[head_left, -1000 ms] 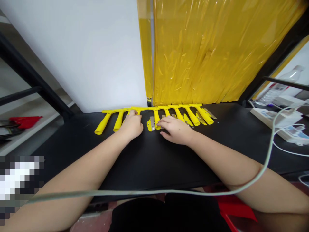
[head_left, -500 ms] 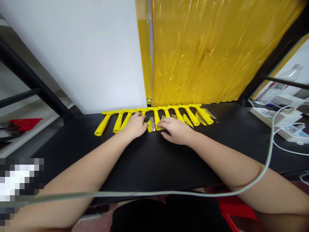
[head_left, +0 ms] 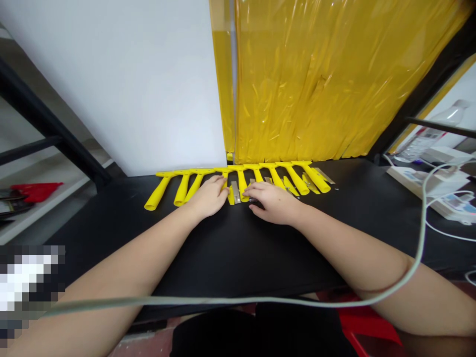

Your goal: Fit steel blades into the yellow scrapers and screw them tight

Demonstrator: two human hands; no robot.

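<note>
Yellow T-shaped scraper handles point(head_left: 157, 192) lie in a row along the back of the black tabletop, their hollow round ends towards me. My left hand point(head_left: 210, 196) is closed around one yellow scraper handle point(head_left: 225, 176) near the middle, thumb on its right side; the palm hides much of it. Just right of that thumb lie a flat metal blade point(head_left: 235, 192) and a narrow yellow piece point(head_left: 231, 194). My right hand point(head_left: 274, 202) hovers low or rests over the neighbouring handles, fingers curved and thumb apart. Small dark, shiny bits show under its fingers, too small to name.
Yellow plastic sheeting point(head_left: 297, 89) and a white panel point(head_left: 148, 89) stand behind the row. White power strips point(head_left: 435, 193) and a clear bottle point(head_left: 427, 134) are on the right. A pale cable point(head_left: 260, 300) crosses before my forearms. Black frame posts point(head_left: 55, 119) flank the table.
Both hands stay almost in place, with only slight finger movement. The view has shifted a little, and the cable at the right sits slightly farther right.
</note>
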